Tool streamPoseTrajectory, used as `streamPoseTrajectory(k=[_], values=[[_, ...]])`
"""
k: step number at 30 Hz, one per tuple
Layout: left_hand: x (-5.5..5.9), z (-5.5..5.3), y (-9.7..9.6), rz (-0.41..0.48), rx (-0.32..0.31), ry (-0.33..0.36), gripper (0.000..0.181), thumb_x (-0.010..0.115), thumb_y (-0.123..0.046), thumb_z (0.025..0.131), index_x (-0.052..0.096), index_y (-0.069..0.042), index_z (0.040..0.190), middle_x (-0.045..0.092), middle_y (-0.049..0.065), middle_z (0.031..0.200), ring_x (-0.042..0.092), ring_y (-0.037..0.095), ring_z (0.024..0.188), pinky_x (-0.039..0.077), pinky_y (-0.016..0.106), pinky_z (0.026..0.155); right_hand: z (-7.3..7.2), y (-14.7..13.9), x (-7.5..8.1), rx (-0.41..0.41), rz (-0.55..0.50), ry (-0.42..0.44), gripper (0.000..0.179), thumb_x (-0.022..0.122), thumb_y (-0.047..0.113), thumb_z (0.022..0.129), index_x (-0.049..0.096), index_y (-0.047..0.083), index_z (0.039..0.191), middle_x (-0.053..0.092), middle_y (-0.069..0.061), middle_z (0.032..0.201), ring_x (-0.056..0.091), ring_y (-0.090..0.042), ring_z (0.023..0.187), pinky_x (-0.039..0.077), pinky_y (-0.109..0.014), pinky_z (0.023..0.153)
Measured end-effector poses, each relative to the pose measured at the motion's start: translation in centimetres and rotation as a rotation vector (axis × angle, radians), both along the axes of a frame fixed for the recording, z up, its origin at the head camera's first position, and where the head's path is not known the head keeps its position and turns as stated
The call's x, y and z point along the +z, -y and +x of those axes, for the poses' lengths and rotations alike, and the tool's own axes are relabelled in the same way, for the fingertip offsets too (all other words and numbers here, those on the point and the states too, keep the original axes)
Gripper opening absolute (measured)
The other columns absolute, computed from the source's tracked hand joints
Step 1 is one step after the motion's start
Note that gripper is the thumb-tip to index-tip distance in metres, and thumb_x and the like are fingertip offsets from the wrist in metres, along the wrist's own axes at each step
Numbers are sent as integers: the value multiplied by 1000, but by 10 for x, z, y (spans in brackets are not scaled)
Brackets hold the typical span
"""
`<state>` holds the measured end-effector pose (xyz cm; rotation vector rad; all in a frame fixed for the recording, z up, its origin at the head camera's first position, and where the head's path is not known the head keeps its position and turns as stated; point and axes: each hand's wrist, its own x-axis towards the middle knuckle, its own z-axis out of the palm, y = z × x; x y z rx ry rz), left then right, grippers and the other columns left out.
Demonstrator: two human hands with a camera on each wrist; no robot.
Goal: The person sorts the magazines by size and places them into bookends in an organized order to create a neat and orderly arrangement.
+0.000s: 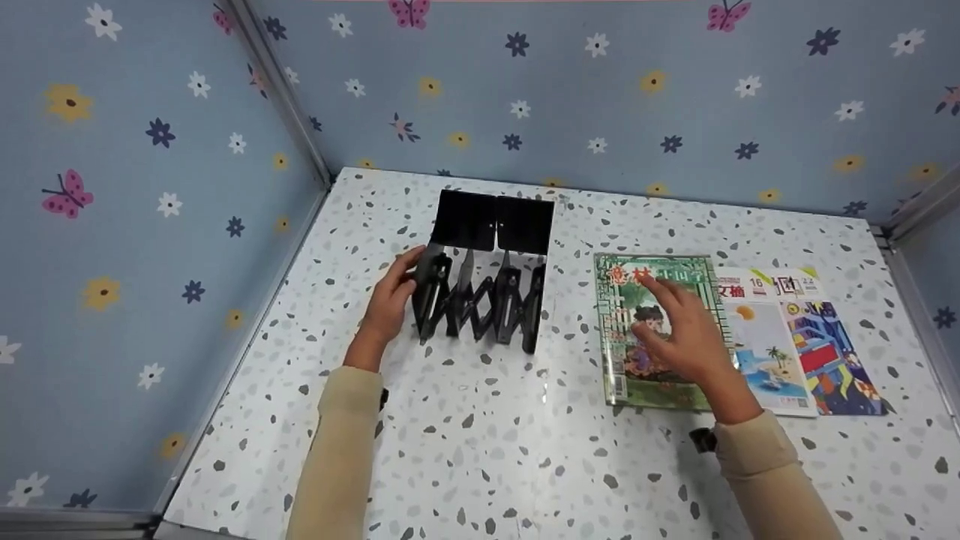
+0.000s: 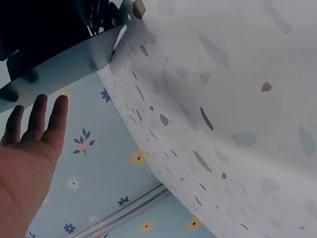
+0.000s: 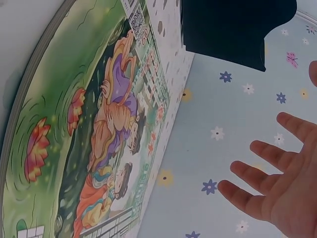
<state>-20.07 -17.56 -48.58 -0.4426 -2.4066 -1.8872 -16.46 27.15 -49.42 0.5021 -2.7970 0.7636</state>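
Observation:
A black extendable bookend (image 1: 465, 221) with a crisscross folding frame stands on the speckled table, its two flat plates at the back. Against its left end rests my left hand (image 1: 388, 304), fingers extended along the outer side. In the left wrist view, the fingers are straight beside the dark end plate (image 2: 69, 59). My right hand (image 1: 690, 334) hovers over a green illustrated magazine (image 1: 621, 352), fingers spread and holding nothing. The right wrist view shows the magazine cover (image 3: 114, 109) beside the spread fingers; that hand appears apart from it.
Two more magazines lie partly overlapped to the right: one with a beach scene (image 1: 765, 360) and one with a blue colourful cover (image 1: 832, 352). Flower-patterned panels (image 1: 480, 90) enclose the speckled white table (image 1: 480, 450) at the back and sides.

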Motion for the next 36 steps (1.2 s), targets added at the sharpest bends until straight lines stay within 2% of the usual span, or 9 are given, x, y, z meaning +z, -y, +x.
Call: streamPoseTrajectory(k=[5,8,12,16,26,32,36], values=[[-1,0,0,-2,-8,24,51,34,3,96,37,-1,147,42,22,146,43,38,131,36,56,104,-4,6,-4,22,1,5,69,65,39,85,42,18,146,45,-21,143,45,-45,124,33,-65,97],[-2,0,0,-5,-1,39,51,32,2,96,39,-4,147,43,21,145,44,36,131,38,51,103,-7,10,-8,31,19,16,68,64,43,85,43,19,146,46,-21,143,48,-44,120,37,-64,92],[-4,-1,-2,40,8,85,52,31,1,96,39,-6,146,43,19,145,44,35,129,41,43,99,-10,13,-14,32,48,49,68,63,46,86,43,20,145,46,-19,143,51,-42,114,41,-62,87],[-6,-1,-5,78,12,105,51,30,1,96,39,-6,146,43,19,144,46,36,125,42,43,95,-14,14,-21,44,70,75,67,64,45,86,43,20,145,46,-20,142,52,-43,111,40,-62,86],[-9,-1,-6,78,41,122,52,29,1,96,38,-8,147,43,18,144,47,38,123,43,45,93,-30,17,-36,73,156,117,66,64,43,86,45,18,144,45,-21,142,48,-48,118,40,-66,87],[-7,0,-7,100,44,113,51,28,2,96,38,-4,147,44,19,143,49,37,120,43,45,92,-38,21,-41,93,223,158,66,64,46,86,46,19,143,43,-24,143,45,-50,122,40,-68,90],[-8,2,-7,92,31,112,51,26,1,98,37,-5,147,42,20,144,48,39,120,43,48,94,-42,22,-46,102,275,189,65,63,47,86,47,18,143,42,-25,144,43,-52,123,42,-67,88]])
